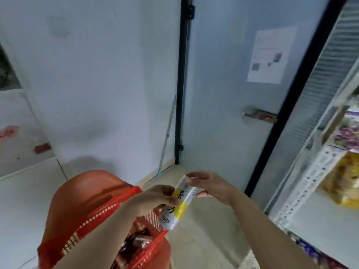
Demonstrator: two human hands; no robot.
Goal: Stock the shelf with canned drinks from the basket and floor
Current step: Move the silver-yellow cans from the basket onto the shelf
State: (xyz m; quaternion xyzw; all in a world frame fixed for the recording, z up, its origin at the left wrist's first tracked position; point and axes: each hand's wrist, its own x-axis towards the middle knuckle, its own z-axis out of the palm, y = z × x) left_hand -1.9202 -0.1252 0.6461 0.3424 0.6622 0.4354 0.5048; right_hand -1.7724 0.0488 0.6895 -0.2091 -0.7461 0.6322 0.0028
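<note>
Both my hands are clamped on one white-and-yellow drink can [181, 202], held tilted in the air above the floor, between the basket and the shelf. My left hand [155, 199] wraps its middle, hiding part of the black lettering, and my right hand [210, 188] pinches its upper end with curled fingers.

Ahead stands a pale door [223, 84] in a black frame, with a paper notice [272, 55] too blurred to read and a metal handle [258, 114]. The white shelf [318, 191] runs down my right and is cut off by the picture's edge; yellow packets [347, 181] and purple packets [347, 133] on it are smeared, so I cannot name them. Below my left forearm an orange seat [87, 187] carries the red basket [108, 210], much of it covered by my arm. Inside lie more cans [139, 241], dark and reddish, heaped and hard to count.
</note>
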